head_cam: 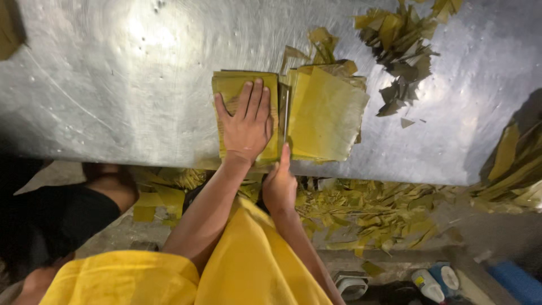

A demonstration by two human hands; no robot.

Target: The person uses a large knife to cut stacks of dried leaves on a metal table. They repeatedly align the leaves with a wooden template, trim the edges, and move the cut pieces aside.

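Nearest the camera, a bright yellow cloth garment (248,265) covers the person's lap, and both bare forearms reach forward over it. Low at the right, a small white plastic bottle (427,285) and a blue-and-white container (446,277) sit on the ground, with a blue object (516,282) beside them. Farther out, below the table edge, a litter of yellow-green leaf trimmings (372,212) covers the floor. The right hand (279,189) sits at the near edge of the scuffed grey metal table (113,85), closed around what looks like the handle of a thin blade (286,113), though the handle itself is hidden in the fist; the index finger lies stretched along the top, and the blade runs away from the person between the two leaf piles. The left hand (245,124) lies flat, fingers spread and open, pressing down on a squared stack of yellow-green leaf sheets (231,87) that rests on the table near its front edge. Just to the right of the blade, touching it, lies a looser pile of larger yellow-green leaf sheets (327,113), some corners curling. Beyond that, toward the far right of the table, a heap of dry grey-yellow leaf scraps (403,48) lies well apart from the stacks.
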